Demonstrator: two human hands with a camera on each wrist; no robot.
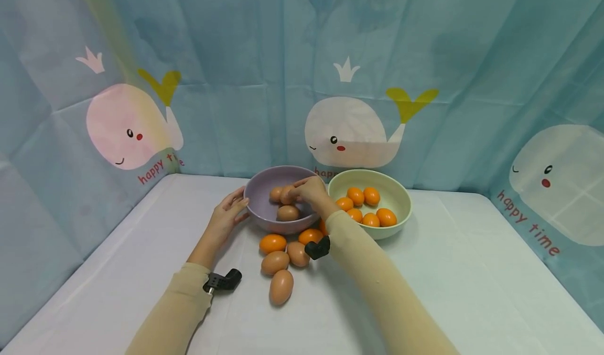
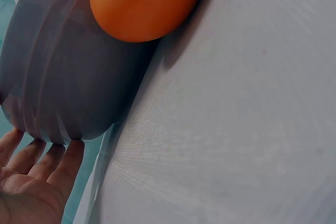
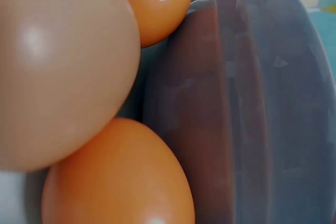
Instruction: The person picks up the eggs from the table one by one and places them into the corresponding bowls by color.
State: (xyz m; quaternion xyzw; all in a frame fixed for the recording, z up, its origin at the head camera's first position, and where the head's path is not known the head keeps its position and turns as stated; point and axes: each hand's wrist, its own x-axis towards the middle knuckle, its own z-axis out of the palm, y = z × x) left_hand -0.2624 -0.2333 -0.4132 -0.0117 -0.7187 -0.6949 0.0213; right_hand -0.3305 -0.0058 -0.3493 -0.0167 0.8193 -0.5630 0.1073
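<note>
Purple bowl point(image 1: 259, 195), one, upright on a white cloth point(image 1: 472, 271), serves as landmark. Left hand point(image 1: 228, 212), one, at the bowl's left side: fingers extended and slightly spread, tips touching the outer wall, thumb by the rim, nothing enclosed in the palm. Right hand point(image 1: 311, 191), one, reaching over the bowl's right rim: fingertips drawn together in a pinch on a held brown egg point(image 1: 287, 194), low inside the bowl; whether the egg bears on the base cannot be told. Loose brown eggs point(image 1: 288, 213), two, inside the bowl, near the held one. Outer brown eggs point(image 1: 275, 263), three, in front of the bowl, lying close together. Orange pieces point(image 1: 272, 244), egg-shaped, two just in front of the bowl, a third partly hidden by the right wrist at its front right. Green bowl point(image 1: 401, 200), one, right of the purple bowl, containing at least six orange fruits point(image 1: 387, 217). Handling note, by judgement: the held egg is best lowered until the base takes its weight, clear of its two neighbours, then released gently; light, steady left-hand contact should check sliding, while the right sleeve point(image 1: 373, 271) is best kept off the pieces below.
</note>
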